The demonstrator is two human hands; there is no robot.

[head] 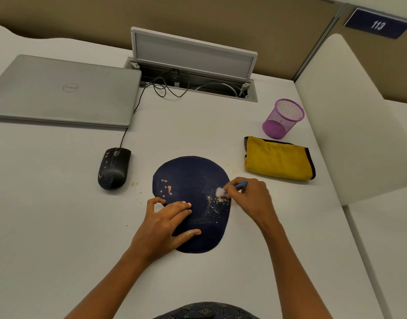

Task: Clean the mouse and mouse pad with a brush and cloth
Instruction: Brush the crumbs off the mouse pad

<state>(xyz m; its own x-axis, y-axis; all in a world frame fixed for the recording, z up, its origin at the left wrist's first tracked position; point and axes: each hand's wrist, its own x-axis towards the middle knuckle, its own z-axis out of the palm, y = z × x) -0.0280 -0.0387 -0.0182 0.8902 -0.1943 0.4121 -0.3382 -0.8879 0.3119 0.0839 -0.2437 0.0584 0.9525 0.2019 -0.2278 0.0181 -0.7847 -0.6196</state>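
You're mid-brushing: your right hand (248, 196) pinches the brush (232, 188) with its bristles on the mouse pad's (193, 178) right edge, over the crumbs (217, 203). Your left hand (168, 222) lies flat, fingers straight, pressing the pad's near-left part. Next, sweep crumbs off that edge. The mouse (114, 168) sits left of the pad, cloth (278, 158) to its far right.
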